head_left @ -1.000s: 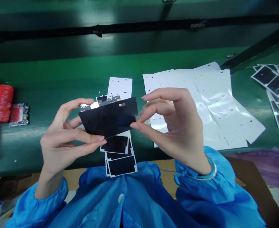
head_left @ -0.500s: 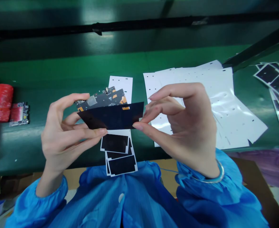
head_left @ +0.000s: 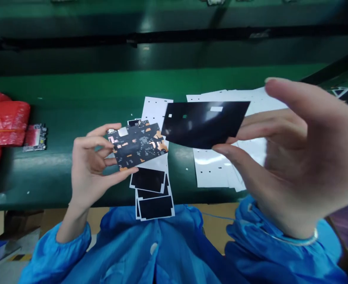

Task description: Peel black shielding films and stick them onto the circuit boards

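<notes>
The left hand point(head_left: 91, 167) clamps its fingers on the printed circuit board point(head_left: 136, 144) by its edges, seemingly to spare its face. Right of the board, the right hand point(head_left: 292, 157) pinches the black film point(head_left: 202, 124) between its fingers, probably likewise.

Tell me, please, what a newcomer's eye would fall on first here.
Probably the glossy black sheet with cutouts, pinched in the right hand, right of centre. Next comes the circuit board in the left hand, left of centre. Red bubble wrap stands out, far left.
</notes>
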### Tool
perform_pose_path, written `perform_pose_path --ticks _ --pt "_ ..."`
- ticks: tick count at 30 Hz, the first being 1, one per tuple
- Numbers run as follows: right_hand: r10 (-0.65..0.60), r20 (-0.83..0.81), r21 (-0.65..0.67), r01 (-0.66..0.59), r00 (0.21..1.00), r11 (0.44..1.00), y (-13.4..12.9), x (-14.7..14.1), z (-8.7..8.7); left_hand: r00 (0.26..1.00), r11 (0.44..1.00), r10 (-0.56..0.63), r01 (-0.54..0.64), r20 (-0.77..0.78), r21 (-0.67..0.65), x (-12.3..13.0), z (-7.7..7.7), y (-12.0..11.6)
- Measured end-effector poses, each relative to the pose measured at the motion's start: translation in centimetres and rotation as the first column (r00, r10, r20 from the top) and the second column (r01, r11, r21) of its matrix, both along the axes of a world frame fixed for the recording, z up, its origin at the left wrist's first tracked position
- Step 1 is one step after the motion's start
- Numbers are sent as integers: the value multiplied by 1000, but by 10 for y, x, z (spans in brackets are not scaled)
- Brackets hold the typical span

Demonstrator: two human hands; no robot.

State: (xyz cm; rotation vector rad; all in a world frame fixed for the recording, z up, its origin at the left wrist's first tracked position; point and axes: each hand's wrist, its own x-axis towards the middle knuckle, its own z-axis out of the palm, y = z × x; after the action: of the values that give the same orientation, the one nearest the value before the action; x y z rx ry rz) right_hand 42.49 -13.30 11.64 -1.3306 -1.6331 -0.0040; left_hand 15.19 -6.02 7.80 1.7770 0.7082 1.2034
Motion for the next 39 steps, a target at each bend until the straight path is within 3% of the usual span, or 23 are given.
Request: perform_pose_path --ticks 2,4,6,8,10,11,13,15,17,20,23,39 --pt "-94 294 9 96 951 995 -4 10 1 1000 996 -5 7 21 -86 1 -5 -1" --pt "-153 533 33 160 832 987 -9 22 1 1000 994 8 -7 13 -112 -2 -10 -3" --pt "-158 591 22 180 791 983 -14 33 2 1000 992 9 -7 10 -129 -4 -12 -4" --pt "-150 435 -63 196 888 979 -18 35 4 1000 991 -3 6 22 -137 -4 -13 -7" --pt "-105 69 -159 115 992 981 -20 29 4 999 990 -23 28 36 -140 -1 -13 -11" --pt "-53 -139 -196 25 989 980 -20 23 4 998 989 -32 39 46 -143 1 -12 -13" --pt "83 -462 -211 -200 883 957 -16 10 0 996 989 -45 55 74 -135 6 -11 -16" --pt "174 -608 -211 -370 774 905 -9 -4 -6 993 995 -41 51 109 -91 11 -9 -18" --pt "181 -651 -262 -442 737 858 -3 -15 -10 991 1000 -17 18 134 -7 13 -6 -20" --pt "163 -622 -322 -439 766 839 1 -25 -13 996 998 34 -38 84 55 13 1 -21" --pt "142 -602 -352 -420 786 836 0 -28 -11 999 998 33 -34 17 54 12 7 -21" --pt "59 -607 -424 -386 792 819 -4 -23 -8 998 999 -44 43 50 21 13 11 -20"
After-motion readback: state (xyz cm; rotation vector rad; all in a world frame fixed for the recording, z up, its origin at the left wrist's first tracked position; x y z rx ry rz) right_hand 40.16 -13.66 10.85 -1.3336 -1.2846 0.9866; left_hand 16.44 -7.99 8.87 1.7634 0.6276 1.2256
